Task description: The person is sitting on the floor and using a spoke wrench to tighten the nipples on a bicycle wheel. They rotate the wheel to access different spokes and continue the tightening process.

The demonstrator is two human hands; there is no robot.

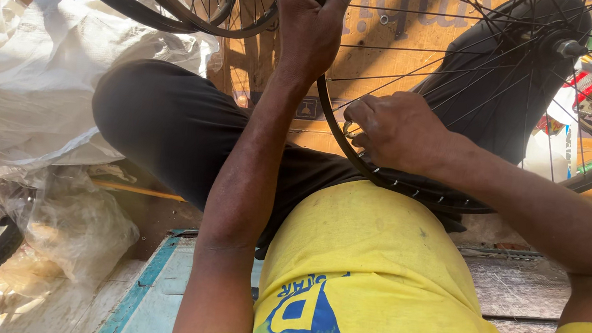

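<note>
The bare spoked wheel rim (408,187) rests across the person's lap (no tyre on it yet), the left hand (312,25) gripping its upper edge while the right hand (395,129) pinches a spoke nipple, truing seemingly midway.

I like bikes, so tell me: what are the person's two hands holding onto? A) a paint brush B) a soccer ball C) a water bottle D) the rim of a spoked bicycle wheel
D: the left hand grips the top of the black wheel rim, and the right hand rests on the rim among the thin spokes.
</note>
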